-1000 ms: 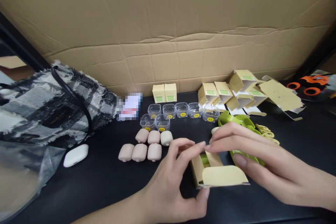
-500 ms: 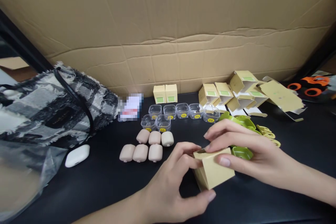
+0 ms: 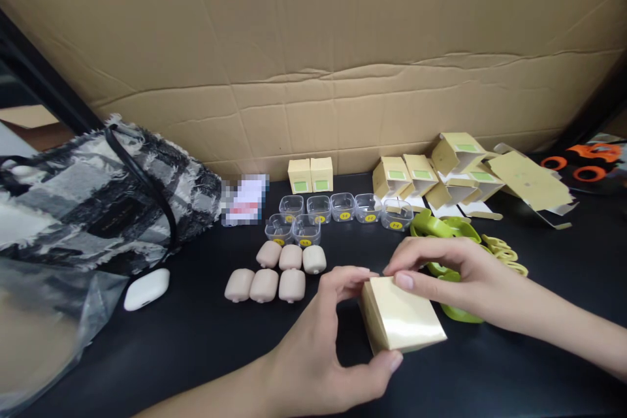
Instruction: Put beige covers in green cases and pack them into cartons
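Observation:
A small pale-yellow cardboard box [image 3: 406,317] is tilted between my two hands, low in the view and right of the middle. My left hand [image 3: 333,346] grips it from the left, thumb along its lower edge and fingers at its upper left corner. My right hand [image 3: 443,268] is at the top edge, its thumb on the face and its fingers curled behind, partly hidden. Bright green plastic parts [image 3: 448,228] lie behind and beneath my right hand, with pale yellow looped pieces [image 3: 499,249] to their right.
Several clear plastic cups [image 3: 343,207] with yellow labels stand in rows. Nearer are several pinkish rounded blocks [image 3: 264,285]. Two closed boxes [image 3: 310,176] stand behind; opened boxes [image 3: 458,153] are at right. A white case [image 3: 147,289] and plaid bag [image 3: 108,209] lie left.
The box's broad face has tipped upward and now catches the light. My right hand's fingers have drawn in along the top edge, and its thumb has moved up to that edge.

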The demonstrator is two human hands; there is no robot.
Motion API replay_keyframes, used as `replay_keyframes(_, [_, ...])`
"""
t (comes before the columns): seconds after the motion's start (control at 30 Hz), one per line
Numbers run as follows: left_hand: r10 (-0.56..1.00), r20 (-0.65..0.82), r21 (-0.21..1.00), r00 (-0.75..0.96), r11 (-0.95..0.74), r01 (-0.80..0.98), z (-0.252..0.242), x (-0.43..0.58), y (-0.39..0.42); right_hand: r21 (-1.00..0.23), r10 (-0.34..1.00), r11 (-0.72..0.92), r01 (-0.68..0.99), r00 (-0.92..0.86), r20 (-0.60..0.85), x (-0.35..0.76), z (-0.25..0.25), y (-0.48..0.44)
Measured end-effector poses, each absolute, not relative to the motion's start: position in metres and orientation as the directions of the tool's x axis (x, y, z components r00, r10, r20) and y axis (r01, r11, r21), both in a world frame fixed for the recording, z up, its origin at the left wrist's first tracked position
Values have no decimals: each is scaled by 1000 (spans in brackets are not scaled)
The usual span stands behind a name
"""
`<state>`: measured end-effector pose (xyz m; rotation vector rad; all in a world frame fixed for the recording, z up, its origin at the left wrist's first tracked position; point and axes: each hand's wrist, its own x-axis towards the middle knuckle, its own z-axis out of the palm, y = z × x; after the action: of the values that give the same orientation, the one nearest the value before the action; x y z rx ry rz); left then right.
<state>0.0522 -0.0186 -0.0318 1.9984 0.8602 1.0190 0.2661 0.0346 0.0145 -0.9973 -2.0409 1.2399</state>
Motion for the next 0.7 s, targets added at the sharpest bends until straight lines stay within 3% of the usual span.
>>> replay_keyframes(0.23, [780,375,802,501,-544,246,-27,52,-17,-916,805,302,265,-586,96,268,11,36])
replay_keyframes(0.53, [763,409,769,500,-583,261,-29,53,-14,-904,837,276,325,-544,60,262,5,34])
replay_keyframes(0.63, [777,411,764,476,-579,286,-28,54,-14,-829,800,422,366,-580,151,264,8,34])
replay_keyframes(0.7, [776,429,736,462,-597,320,-27,54,-16,-705,717,585,401,-662,219,268,13,30])
